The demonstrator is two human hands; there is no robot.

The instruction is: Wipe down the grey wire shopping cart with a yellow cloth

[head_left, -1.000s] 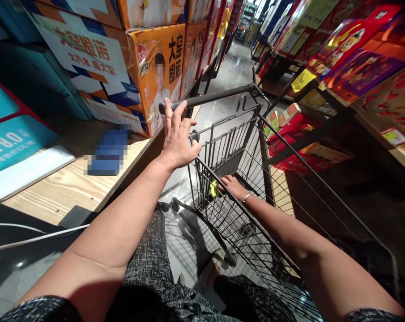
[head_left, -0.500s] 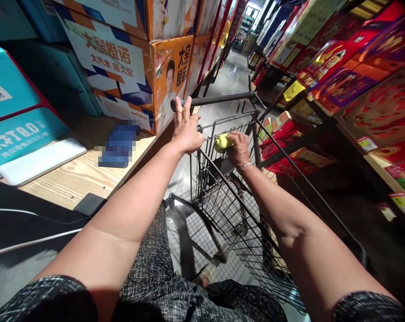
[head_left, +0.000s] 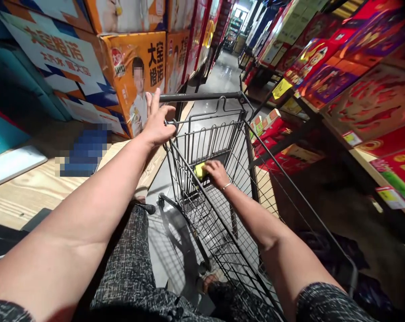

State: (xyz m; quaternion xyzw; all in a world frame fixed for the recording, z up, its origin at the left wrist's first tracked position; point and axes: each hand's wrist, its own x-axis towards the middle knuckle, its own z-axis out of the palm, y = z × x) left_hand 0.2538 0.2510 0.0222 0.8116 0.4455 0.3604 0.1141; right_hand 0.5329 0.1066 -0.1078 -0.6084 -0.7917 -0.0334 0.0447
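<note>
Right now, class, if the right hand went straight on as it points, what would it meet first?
The right hand touches a yellow item; past that, probably the cart's wire side, though depth is unclear.

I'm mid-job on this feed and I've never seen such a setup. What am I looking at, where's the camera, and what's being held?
There is no machine: these are a person's own bare hands. Every picture comes from one head-worn camera looking forward and down. The left hand touches a wire shopping cart at one end of its handle. The right hand, within the cart's frame, holds a yellow, cloth-like bundle. On the wooden surface at the picture's left are orange-and-white cartons, a white slab and a pixelated blue item.
</note>
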